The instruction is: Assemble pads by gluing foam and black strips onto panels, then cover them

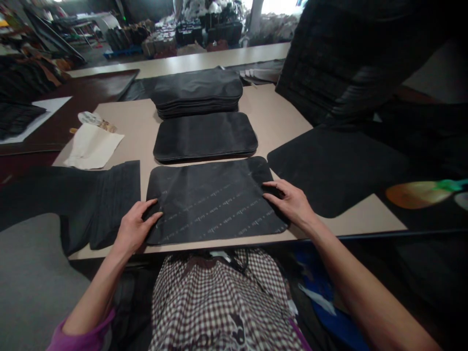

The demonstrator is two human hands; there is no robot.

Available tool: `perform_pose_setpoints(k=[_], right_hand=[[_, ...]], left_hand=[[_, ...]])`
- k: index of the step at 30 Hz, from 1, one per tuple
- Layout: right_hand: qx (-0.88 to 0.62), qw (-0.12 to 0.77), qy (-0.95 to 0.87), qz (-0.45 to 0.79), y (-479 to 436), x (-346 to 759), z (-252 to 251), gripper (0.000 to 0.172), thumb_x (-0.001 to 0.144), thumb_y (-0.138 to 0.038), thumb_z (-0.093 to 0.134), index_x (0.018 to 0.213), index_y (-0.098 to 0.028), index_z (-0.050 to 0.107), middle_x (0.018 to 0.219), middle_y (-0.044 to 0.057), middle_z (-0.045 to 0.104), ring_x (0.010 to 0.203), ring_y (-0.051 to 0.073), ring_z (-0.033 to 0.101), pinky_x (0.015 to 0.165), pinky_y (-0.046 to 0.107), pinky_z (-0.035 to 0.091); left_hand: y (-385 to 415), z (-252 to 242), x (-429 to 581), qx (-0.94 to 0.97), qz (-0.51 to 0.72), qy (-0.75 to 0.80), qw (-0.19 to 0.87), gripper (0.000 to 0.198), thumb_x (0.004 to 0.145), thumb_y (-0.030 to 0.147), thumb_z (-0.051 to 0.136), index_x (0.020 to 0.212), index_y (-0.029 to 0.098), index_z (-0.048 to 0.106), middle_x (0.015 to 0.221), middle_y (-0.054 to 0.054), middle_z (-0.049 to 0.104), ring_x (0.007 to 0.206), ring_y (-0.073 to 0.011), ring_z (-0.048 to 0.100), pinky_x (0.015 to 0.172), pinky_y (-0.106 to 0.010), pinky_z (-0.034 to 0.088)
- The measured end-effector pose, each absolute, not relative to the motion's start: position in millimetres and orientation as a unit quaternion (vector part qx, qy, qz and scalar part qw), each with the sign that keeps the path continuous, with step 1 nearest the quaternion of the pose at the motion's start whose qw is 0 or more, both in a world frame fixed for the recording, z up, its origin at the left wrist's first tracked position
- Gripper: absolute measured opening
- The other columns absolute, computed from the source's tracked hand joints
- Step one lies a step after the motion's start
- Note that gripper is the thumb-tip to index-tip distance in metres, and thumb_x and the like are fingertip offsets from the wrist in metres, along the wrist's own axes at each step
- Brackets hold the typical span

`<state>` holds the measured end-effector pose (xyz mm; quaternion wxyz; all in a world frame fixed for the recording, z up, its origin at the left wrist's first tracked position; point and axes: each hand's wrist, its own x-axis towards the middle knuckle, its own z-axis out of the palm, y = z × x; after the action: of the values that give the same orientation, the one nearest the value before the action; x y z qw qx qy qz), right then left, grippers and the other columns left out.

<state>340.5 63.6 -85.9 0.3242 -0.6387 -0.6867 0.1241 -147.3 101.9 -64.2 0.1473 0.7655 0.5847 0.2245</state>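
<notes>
A black rounded-corner sheet with rows of faint pale lettering lies flat at the table's front edge. My left hand grips its left edge, thumb and forefinger on the upper face. At the opposite side, my right hand holds the right edge in the same way. The other fingers of both hands are partly hidden. Just behind the sheet sits a low pile of plain black panels. Farther back rises a thicker stack of similar black panels.
Black pieces are layered at left, beside a cream cloth. A large black sheet covers the right side of the beige board. A tall dark stack stands behind it. An orange-and-green object lies far right.
</notes>
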Motion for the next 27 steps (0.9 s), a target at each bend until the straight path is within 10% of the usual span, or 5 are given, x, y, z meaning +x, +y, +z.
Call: perform_pose_setpoints(k=[23, 27], right_hand=[[-0.65, 0.281, -0.702, 0.072, 63.2, 340.3, -94.6, 0.033, 0.096, -0.047, 0.055, 0.121, -0.03, 0.067, 0.123, 0.005, 0.066, 0.11, 0.03, 0.064, 0.089, 0.042, 0.054], [-0.639, 0.249, -0.727, -0.029, 64.2, 337.9, -93.7, 0.045, 0.1, -0.052, 0.047, 0.127, -0.022, 0.066, 0.148, 0.016, 0.046, 0.131, 0.04, 0.048, 0.105, 0.056, 0.042]], left_hand=[[95.1, -66.7, -140.3, 0.783, 0.221, 0.57, 0.112, 0.039, 0.095, 0.041, 0.06, 0.129, 0.023, 0.062, 0.117, -0.007, 0.064, 0.107, -0.0232, 0.065, 0.096, -0.036, 0.051], [92.8, -65.1, -138.4, 0.781, 0.211, 0.577, 0.109, 0.037, 0.096, 0.037, 0.061, 0.131, 0.025, 0.061, 0.119, -0.007, 0.064, 0.109, -0.0225, 0.065, 0.097, -0.036, 0.052]])
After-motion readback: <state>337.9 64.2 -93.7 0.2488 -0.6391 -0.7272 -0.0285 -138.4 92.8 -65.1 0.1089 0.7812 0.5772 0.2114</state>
